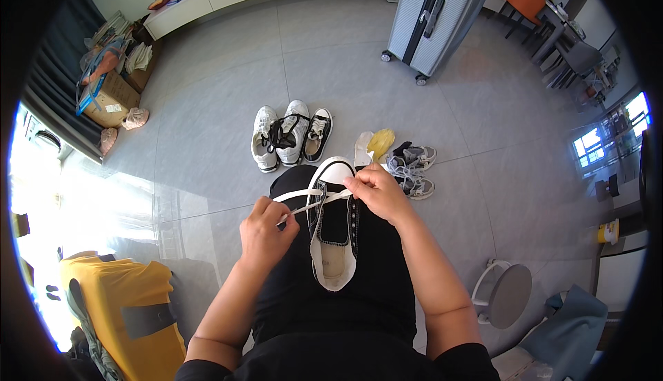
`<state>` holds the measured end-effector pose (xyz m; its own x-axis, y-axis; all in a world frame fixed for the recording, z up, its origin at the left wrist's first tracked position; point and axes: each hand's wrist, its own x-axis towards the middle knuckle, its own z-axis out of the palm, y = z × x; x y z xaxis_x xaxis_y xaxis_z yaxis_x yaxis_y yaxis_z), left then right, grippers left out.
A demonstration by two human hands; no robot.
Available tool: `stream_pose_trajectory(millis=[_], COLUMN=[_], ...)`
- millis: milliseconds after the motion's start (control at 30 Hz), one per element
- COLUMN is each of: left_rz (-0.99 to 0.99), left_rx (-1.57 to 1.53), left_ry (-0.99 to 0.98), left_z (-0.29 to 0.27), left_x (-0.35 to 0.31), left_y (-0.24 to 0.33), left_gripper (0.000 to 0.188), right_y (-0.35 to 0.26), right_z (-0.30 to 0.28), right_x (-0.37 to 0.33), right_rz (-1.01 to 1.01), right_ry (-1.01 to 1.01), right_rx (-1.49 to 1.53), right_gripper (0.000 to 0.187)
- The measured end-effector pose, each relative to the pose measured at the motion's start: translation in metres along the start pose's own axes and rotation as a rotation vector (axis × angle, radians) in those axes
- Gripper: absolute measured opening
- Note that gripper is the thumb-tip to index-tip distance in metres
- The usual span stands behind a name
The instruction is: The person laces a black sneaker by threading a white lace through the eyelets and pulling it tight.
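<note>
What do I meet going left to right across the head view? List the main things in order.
Yellow cloth, left hand, black-and-white shoe on the lap, grey sneakers, round stool, yellow container.

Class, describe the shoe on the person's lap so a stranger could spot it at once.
Find the black-clad lap at the lower middle. On it, between the left hand and the right hand, lies the black-and-white shoe. Unlike the similar shoe on the floor, it has a white lace pinched by both hands.
</note>
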<state>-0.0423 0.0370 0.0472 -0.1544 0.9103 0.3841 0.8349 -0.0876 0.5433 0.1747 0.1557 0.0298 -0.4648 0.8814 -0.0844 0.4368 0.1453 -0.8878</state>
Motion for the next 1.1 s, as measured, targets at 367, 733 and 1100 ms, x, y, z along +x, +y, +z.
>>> stream_pose_trajectory(millis=[367, 733, 1100], left_rz=[-0.089, -0.185, 0.004], left_rx=[0.122, -0.232, -0.337], left_ry=[0.061, -0.059, -0.167], left_z=[-0.015, -0.024, -0.018], left_x=[-0.012, 0.021, 0.058], left_y=[-0.024, -0.003, -0.001], left_gripper=[0.008, 0.009, 0.013], right_y=[0.009, 0.002, -0.021], right_z=[0.004, 0.011, 0.03], right_x=[-0.007, -0.031, -0.051], right_rz=[0.036, 0.048, -0.035], right_ry=[0.258, 0.286, 0.3], right_rx=[0.175, 0.285, 0.303], right_gripper=[0.024, 0.019, 0.01])
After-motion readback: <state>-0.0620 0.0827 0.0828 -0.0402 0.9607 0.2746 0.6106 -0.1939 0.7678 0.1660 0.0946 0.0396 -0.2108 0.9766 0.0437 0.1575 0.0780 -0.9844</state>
